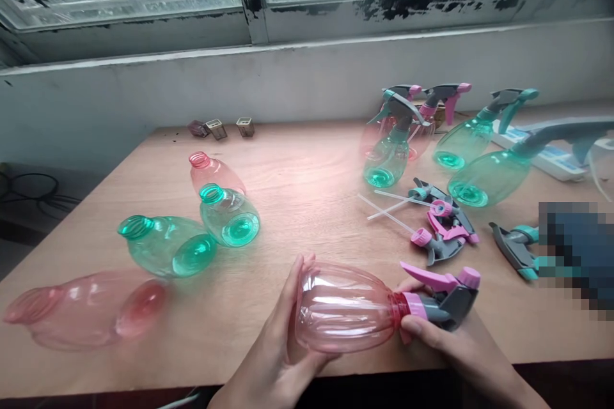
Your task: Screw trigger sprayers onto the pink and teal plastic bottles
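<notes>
A clear pink spray bottle [345,310] lies sideways between my two hands over the table's front edge. My left hand [292,332] is wrapped round its base. On the collar of the pink and grey trigger sprayer [448,300], fitted at the bottle's neck, my right hand [426,332] has its thumb and fingers closed. Just beyond my right hand lie several loose trigger sprayers, among them a pink-collared one [439,246] and a teal one [518,249], some with thin clear tubes [388,214].
To the left are bottles without sprayers: green ones [165,246] and pink ones [91,307]. Bottles with sprayers stand at the back right, including a green one [388,156]. Small boxes [245,127] sit at the table's [297,204] far edge, near a white device [551,156] farther right.
</notes>
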Available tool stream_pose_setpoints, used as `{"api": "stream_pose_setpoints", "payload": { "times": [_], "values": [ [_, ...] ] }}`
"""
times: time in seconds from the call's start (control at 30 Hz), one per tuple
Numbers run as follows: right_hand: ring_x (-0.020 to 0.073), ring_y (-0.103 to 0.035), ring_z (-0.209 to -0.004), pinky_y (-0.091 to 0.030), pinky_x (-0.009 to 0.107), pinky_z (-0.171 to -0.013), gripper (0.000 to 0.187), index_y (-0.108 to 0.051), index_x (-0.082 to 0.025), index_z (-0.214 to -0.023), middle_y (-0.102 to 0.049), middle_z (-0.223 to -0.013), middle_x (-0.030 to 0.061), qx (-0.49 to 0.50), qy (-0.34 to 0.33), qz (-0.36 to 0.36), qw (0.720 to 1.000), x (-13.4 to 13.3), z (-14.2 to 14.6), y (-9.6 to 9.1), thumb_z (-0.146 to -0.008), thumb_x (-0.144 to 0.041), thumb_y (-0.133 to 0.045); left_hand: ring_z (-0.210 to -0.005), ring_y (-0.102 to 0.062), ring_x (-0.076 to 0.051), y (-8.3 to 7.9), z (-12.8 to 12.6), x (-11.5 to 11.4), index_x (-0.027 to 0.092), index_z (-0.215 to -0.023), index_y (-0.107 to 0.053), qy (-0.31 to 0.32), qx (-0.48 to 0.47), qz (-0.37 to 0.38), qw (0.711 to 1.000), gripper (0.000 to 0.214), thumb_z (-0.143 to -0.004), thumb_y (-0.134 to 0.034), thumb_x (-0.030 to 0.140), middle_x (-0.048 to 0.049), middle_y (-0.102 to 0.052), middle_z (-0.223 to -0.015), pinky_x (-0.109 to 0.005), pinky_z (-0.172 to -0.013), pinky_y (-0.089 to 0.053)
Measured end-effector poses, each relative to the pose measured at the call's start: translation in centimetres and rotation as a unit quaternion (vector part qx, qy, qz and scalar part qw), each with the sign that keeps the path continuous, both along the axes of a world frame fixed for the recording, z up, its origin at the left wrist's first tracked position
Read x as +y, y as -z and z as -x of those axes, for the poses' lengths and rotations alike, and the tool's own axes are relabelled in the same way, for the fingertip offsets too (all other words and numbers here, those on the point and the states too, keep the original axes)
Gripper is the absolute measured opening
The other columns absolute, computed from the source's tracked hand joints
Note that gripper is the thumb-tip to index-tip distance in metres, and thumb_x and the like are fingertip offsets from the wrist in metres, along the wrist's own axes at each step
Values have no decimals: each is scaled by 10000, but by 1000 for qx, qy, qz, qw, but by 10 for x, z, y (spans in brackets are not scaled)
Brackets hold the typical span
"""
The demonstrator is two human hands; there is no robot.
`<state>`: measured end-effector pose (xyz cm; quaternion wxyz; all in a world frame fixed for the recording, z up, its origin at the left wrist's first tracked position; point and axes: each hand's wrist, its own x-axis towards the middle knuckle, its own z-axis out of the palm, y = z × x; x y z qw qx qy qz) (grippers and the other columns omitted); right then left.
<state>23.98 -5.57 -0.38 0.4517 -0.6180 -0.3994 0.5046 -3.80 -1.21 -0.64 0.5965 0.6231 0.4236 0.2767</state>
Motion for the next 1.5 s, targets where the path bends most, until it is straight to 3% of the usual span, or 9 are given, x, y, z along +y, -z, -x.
{"api": "stream_pose_setpoints", "payload": {
  "times": [0.13, 0.3, 0.43, 0.57, 0.77, 0.97, 1.17, 1.37, 1.5],
  "values": [
    [221, -663, -627, -539, 308, -607, 365, -717, -219, -955, -713, -662, 13, 6, 6, -4, 1000, 0, 2, -1, -753, -486, -861, -1648, -142, -236, 1, 0, -2, 535, -1580, 38, -4, -44, 43, 998, 1161, -814, -829, 442, 62, -157, -1761, -542, -1385, -92],
    [216, -672, -624, -554, 308, -649, 301, -666, -233, -965, -698, -623, -9, 20, 3, -30, 999, 3, 3, 0, -822, -454, -811, -1647, -146, -227, -2, -2, -1, 552, -1570, -143, -13, -11, 47, 999, 994, -840, -806, 429, 104, -173, -1753, -511, -1398, -73],
    [212, -660, -619, -540, 305, -667, 307, -647, -233, -1010, -685, -602, -17, 29, 7, -47, 998, 3, 3, 1, -854, -461, -782, -1635, -193, -198, -2, -2, 3, 637, -1532, -102, -4, -8, 31, 999, 978, -864, -782, 418, 152, -180, -1742, -517, -1398, -86],
    [215, -679, -614, -540, 311, -703, 315, -635, -236, -1023, -712, -597, -18, 53, 1, -37, 998, 2, 4, 1, -858, -460, -785, -1622, -237, -185, 1, -2, 3, 638, -1533, -92, 0, 4, 10, 1000, 906, -915, -713, 408, 136, -212, -1736, -520, -1391, -144],
    [208, -682, -606, -546, 294, -690, 291, -640, -236, -998, -715, -591, -23, 49, 1, -41, 998, 3, 5, -2, -858, -443, -789, -1640, -180, -249, 0, -2, 2, 626, -1533, -147, -16, -26, 47, 998, 1217, -652, -965, 440, 124, -234, -1733, -546, -1386, -85],
    [210, -680, -618, -553, 299, -693, 241, -664, -230, -936, -701, -590, -18, 25, -2, -48, 999, 5, 6, -4, -874, -438, -769, -1637, -188, -240, -3, 0, 3, 559, -1532, -291, -26, -24, 63, 997, 1006, -730, -893, 494, 117, -254, -1727, -471, -1392, -136],
    [207, -675, -626, -549, 301, -712, 284, -682, -214, -949, -692, -595, -9, 23, -9, -54, 998, 5, 4, -2, -894, -485, -744, -1588, -329, -206, -2, -3, 4, 624, -1524, -210, -26, 11, 0, 1000, 878, -874, -765, 423, 133, -258, -1723, -476, -1385, -198],
    [204, -673, -609, -549, 293, -676, 299, -634, -229, -1006, -690, -594, -26, 32, 6, -52, 998, 4, 5, -1, -860, -441, -785, -1634, -201, -203, -3, -1, -2, 623, -1540, -107, -23, -20, 31, 999, 1140, -748, -899, 412, 131, -245, -1731, -453, -1384, -143],
    [206, -664, -586, -541, 299, -637, 297, -624, -225, -1010, -689, -597, -21, 29, 3, -51, 998, 4, 5, -1, -852, -416, -789, -1631, -213, -209, -2, 0, 0, 538, -1568, -197, -34, -66, 73, 995, 1014, -796, -847, 438, 86, -252, -1736, -419, -1374, -182]
  ]
}}
